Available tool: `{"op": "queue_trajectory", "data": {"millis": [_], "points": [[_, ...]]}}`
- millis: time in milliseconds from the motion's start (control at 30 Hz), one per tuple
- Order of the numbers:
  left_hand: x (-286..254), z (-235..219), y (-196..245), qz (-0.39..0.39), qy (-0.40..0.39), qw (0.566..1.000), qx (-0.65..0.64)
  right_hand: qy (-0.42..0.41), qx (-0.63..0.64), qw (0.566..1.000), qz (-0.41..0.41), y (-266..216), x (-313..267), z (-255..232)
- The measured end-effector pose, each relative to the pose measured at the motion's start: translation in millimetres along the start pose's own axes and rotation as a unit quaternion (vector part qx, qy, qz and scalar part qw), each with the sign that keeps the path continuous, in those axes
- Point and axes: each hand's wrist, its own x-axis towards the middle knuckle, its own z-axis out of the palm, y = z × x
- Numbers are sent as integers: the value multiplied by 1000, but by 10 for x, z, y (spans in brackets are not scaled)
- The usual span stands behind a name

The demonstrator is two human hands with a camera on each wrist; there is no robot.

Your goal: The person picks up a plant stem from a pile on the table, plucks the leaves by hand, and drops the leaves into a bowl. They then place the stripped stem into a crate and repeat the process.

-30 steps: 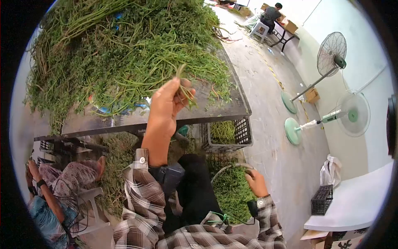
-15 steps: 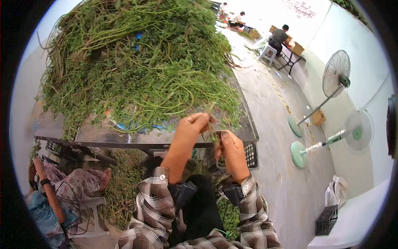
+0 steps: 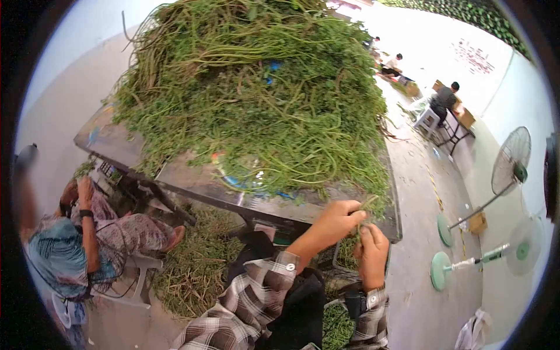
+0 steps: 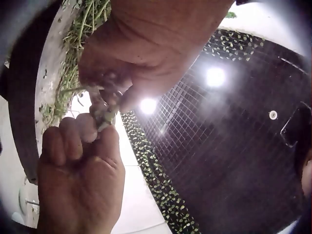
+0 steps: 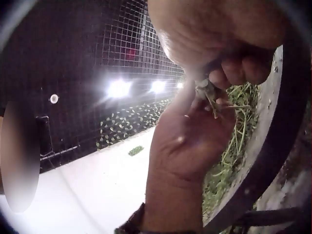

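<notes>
Both hands meet over the table's front right corner. My left hand (image 3: pixel 332 228) pinches a small bunch of green plant stems (image 3: pixel 368 204) between thumb and fingers. Just below it, my right hand (image 3: pixel 373 252) grips the lower part of the same stems with curled fingers. Close up in the right wrist view, leaves of the stems (image 5: pixel 207 91) show between the two hands. A large heap of leafy green stems (image 3: pixel 251 111) covers most of the dark table (image 3: pixel 192 181) beyond the hands.
Beneath the table corner stands a crate with greens (image 3: pixel 347 254). Cut leaves (image 3: pixel 337 326) fill a container by my lap. More stems (image 3: pixel 198 262) lie on the floor. A seated person (image 3: pixel 76 245) is at the left. Two fans (image 3: pixel 511 160) stand at the right.
The right hand has risen from beside the leaf container to join the left hand at the stems. Both hands then shifted right together as the head view turned left and up.
</notes>
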Motion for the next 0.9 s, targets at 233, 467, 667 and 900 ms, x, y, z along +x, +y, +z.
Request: {"op": "queue_trajectory", "data": {"millis": [233,467,667,900], "points": [[-32,93,-86,96,-44,992,63,-9,-70,997,9,54,-131,-219],[-105,48,-112,95,70,956,267,62,-339,925,-162,338,-302,-714],[-57,-70,21,57,43,997,6,167,-78,982,41,358,-534,-1019],[-59,-13,135,-18,-16,974,-226,110,99,987,62,170,-545,-792]]}}
